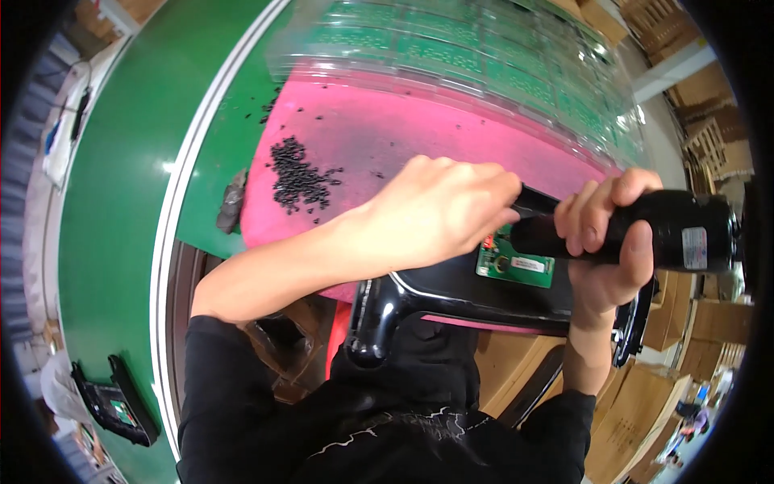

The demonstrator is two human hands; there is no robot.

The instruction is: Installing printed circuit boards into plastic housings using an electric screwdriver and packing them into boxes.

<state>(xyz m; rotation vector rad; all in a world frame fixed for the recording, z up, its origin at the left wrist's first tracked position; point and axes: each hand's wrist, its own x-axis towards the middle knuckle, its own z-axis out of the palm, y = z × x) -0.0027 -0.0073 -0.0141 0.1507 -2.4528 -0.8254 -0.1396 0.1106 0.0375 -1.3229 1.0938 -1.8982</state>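
Observation:
My right hand [617, 230] is wrapped around a thick black electric screwdriver [673, 234], which lies nearly level and points left. Below its nose sits a small green circuit board [516, 270] with a white label, inside a glossy black plastic housing [459, 294]. The housing rests at the near edge of a pink mat, partly over my lap. My left hand [451, 206] reaches across with its fingers curled together beside the screwdriver's nose. Its fingertips are mostly hidden, so what they pinch, if anything, does not show.
A heap of small black screws [298, 177] lies on the pink mat [363, 113], with strays around it. Clear plastic trays of green boards [451, 48] stand at the back. Left is a green conveyor [113, 218] carrying another black housing [117, 403]. Cardboard boxes [637, 419] stand right.

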